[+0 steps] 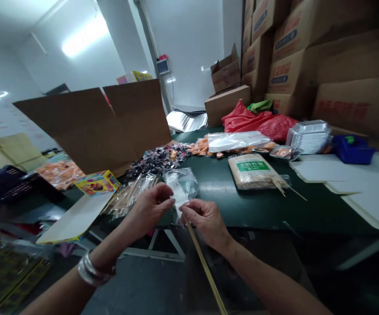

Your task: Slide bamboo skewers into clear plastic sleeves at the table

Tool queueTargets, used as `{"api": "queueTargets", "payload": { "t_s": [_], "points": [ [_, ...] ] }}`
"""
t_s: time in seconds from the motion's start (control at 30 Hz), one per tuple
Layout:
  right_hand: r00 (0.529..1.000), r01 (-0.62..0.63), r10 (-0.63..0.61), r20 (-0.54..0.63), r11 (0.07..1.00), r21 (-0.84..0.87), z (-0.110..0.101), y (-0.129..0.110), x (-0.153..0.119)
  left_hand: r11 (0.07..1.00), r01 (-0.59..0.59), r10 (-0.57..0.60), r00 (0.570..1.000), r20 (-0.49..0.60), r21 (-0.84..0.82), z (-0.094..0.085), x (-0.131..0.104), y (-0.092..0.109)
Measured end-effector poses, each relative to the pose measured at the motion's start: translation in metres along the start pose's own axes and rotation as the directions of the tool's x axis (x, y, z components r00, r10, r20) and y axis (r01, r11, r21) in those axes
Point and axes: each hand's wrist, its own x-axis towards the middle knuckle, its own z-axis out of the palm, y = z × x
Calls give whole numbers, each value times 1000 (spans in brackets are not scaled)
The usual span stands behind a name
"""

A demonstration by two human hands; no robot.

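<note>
My right hand (207, 221) pinches the upper end of thin bamboo sticks (205, 264), which slant down toward me past the table edge. Just to its left, my left hand (151, 203) is curved, thumb and forefinger apart, its fingertips beside a clear plastic bag (189, 181) with a white strip in it. Bundled sticks in clear wrap (128, 197) lie to the left of that hand. Behind them spreads a heap of small dark wrapped packets (156, 159). A bamboo stick pack (253, 171) with a green label rests on the table at right.
A large open carton (110, 127) stands at the left, with a colourful printed box (99, 183) near it. Orange packets (202, 146), a red bag (261, 122), plastic trays (309, 136) and a blue basket (353, 148) line the back. Stacked cartons (294, 72) rise at right.
</note>
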Motion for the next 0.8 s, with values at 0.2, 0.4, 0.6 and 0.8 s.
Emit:
{"api": "queueTargets", "payload": {
  "t_s": [0.2, 0.4, 0.6, 0.8],
  "points": [
    [990, 140, -128, 65, 958, -252, -15, 0, -7, 739, -429, 489, 872, 25, 520, 26, -9, 10],
    [954, 279, -197, 227, 857, -432, -33, -5, -13, 818, -392, 335, 919, 205, 420, 36, 0, 6],
    [947, 301, -193, 255, 805, -512, -43, 0, -18, 877, -320, 253, 942, 221, 358, 50, -4, 2],
    [961, 252, -150, 232, 818, -517, -42, 1, -29, 930, -238, 198, 966, 166, 280, 63, -1, 4]
  ]
}}
